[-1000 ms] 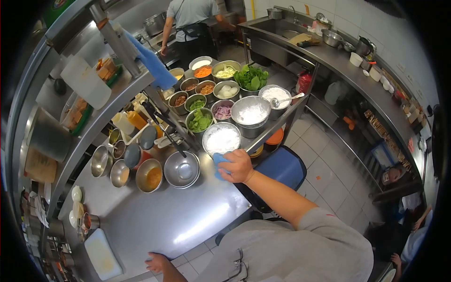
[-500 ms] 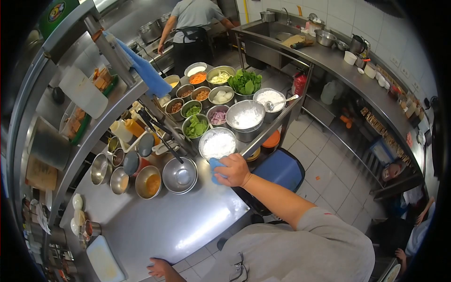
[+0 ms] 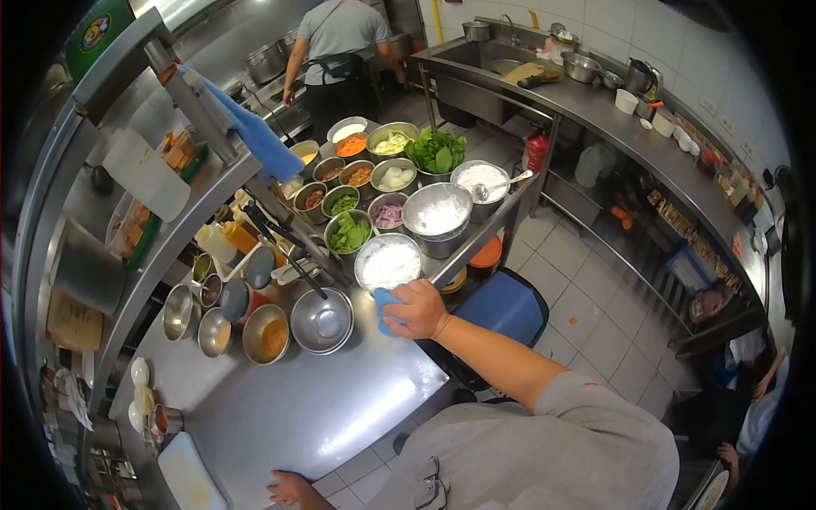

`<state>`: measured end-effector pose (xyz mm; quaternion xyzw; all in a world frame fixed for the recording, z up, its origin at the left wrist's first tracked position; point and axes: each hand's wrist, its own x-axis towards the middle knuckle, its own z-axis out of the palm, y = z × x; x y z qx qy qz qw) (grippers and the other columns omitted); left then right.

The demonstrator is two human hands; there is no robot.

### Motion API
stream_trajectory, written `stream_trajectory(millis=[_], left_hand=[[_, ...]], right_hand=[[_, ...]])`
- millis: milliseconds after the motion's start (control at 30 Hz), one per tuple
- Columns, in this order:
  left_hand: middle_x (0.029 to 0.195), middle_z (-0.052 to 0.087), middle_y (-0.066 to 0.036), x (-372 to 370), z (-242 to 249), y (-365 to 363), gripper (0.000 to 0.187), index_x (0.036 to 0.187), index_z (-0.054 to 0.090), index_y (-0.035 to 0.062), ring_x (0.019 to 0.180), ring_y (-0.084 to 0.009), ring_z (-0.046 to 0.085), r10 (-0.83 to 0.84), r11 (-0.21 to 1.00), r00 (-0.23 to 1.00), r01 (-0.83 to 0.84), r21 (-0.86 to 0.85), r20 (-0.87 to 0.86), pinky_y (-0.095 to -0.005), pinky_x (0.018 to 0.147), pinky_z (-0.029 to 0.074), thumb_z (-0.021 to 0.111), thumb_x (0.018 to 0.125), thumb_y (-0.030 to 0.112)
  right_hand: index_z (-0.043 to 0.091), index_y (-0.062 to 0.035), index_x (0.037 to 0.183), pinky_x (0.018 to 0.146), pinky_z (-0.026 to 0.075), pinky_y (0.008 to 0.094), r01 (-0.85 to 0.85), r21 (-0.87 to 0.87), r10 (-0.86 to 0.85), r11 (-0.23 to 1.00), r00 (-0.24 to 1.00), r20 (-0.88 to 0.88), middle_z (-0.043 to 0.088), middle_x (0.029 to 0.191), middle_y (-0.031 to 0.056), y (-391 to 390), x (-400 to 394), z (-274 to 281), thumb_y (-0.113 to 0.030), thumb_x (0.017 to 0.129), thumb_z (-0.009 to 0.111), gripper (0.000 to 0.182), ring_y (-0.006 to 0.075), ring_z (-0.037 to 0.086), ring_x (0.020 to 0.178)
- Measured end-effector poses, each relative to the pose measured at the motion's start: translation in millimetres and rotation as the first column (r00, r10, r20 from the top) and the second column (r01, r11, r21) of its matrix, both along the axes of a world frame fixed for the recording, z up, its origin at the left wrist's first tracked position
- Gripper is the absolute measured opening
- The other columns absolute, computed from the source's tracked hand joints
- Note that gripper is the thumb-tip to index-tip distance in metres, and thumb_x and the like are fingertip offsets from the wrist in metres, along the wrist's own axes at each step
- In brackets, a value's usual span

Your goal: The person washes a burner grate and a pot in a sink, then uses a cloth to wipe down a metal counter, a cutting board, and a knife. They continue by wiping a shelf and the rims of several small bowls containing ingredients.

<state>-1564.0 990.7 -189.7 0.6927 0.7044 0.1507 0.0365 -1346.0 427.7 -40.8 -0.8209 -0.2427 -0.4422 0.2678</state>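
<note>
My right hand (image 3: 416,309) is closed on a blue cloth (image 3: 388,313), pressed to the corner of the steel table beside a metal bowl of white powder (image 3: 388,262). Close to the cloth, on its left, sits a stack of bare steel bowls (image 3: 323,320). My left hand (image 3: 291,487) lies at the table's near edge with its fingers apart, holding nothing. The steel worktop (image 3: 280,408) stretches between my two hands. A white cutting board (image 3: 189,472) lies left of my left hand.
Behind the powder bowl stand several tubs of chopped vegetables, leafy greens (image 3: 435,151) and a second powder bowl (image 3: 438,212). A blue bin (image 3: 501,314) is below my right arm. An overhead shelf (image 3: 183,242) runs along the left. A co-worker (image 3: 340,51) stands at the back.
The view has shifted slightly. My right hand stays at the table corner with the cloth, and my left hand keeps its place. The co-worker at the back has moved a little, one arm now lower.
</note>
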Motion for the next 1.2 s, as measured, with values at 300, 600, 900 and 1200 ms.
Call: stream_trajectory(millis=[300,600,900,1200], left_hand=[[0.165,0.029,-0.023,-1.4,-11.6,11.2,0.081,0.157,0.043,0.0133,0.149,-0.0407,0.036,0.002,1.000,1.000,-0.002,0.018,-0.013,-0.0554,0.118,0.032,0.048,0.098,0.069],[0.165,0.030,-0.021,0.1,22.1,-22.7,0.080,0.158,0.043,0.0156,0.144,-0.0460,0.042,0.012,1.000,1.000,-0.013,-0.016,-0.011,-0.0580,0.116,0.036,0.049,0.097,0.068],[0.162,0.035,-0.021,-10.3,18.9,2.5,0.079,0.156,0.044,0.0148,0.137,-0.0499,0.048,-0.036,0.990,0.995,0.048,-0.129,0.095,-0.0609,0.110,0.043,0.049,0.097,0.068],[0.100,0.072,-0.015,-70.8,-0.7,28.5,0.048,0.131,0.065,-0.0022,0.091,-0.0326,0.069,-0.621,0.215,0.239,0.968,0.130,-0.747,-0.0564,0.076,0.055,0.056,0.097,0.030]], right_hand=[[0.074,-0.0211,0.082,0.068,0.044,0.0370,0.005,0.003,-0.005,1.000,1.000,0.021,0.066,0.094,-0.0011,-0.5,1.4,-2.3,-0.032,0.078,0.079,0.012,0.0210,0.057,0.077],[0.074,-0.0204,0.081,0.068,0.044,0.0373,-0.011,0.008,0.011,1.000,0.999,0.030,0.065,0.094,-0.0002,-0.7,1.3,-2.9,-0.032,0.078,0.079,0.013,0.0213,0.057,0.077],[0.073,-0.0201,0.081,0.069,0.044,0.0379,0.016,0.035,-0.016,0.999,1.000,0.020,0.065,0.093,0.0002,-2.5,-0.9,-4.7,-0.031,0.077,0.078,0.012,0.0223,0.058,0.078],[0.069,-0.0188,0.074,0.068,0.044,0.0389,-0.028,0.085,0.023,0.996,0.998,0.059,0.060,0.086,0.0008,-7.5,-0.7,-13.8,-0.032,0.077,0.078,0.016,0.0233,0.056,0.077]])
